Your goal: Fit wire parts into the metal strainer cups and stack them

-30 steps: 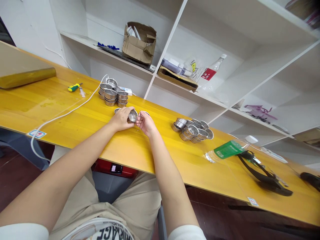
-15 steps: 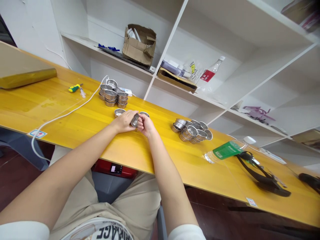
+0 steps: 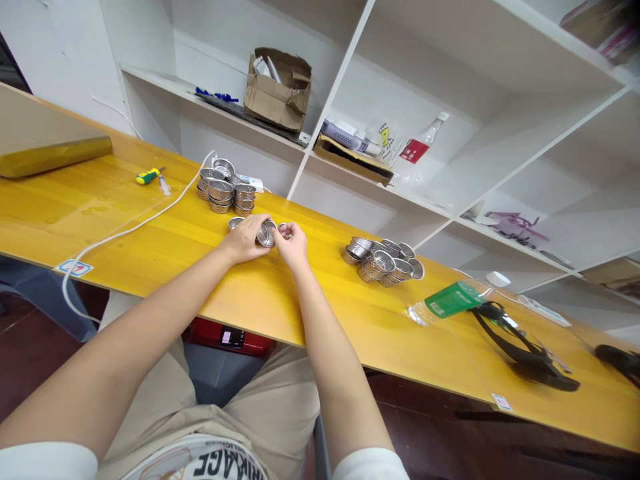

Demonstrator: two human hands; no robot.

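The long yellow wooden surface [image 3: 150, 233] is running across the room below the white shelving [image 3: 450, 100], and a person is sitting at it with both forearms reaching toward twelve o'clock. A torn cardboard box [image 3: 277, 87] is sitting on a shelf at about twelve o'clock from the hands. At three o'clock from the hands, well apart, a heap of perforated metal cups [image 3: 384, 261] is lying loose, while a neater stack of cups [image 3: 225, 187] is standing near at eleven o'clock, just beside a white cable [image 3: 125, 231]. The left hand [image 3: 245, 238] is curling its fingers around one small perforated metal cup [image 3: 265, 233], gripping it just above the surface at the middle of the bench. The right hand [image 3: 293, 243] is pinching at that cup's rim from the three o'clock side, its fingers closed on it. A yellow-handled screwdriver [image 3: 149, 176] is lying far off at ten o'clock.
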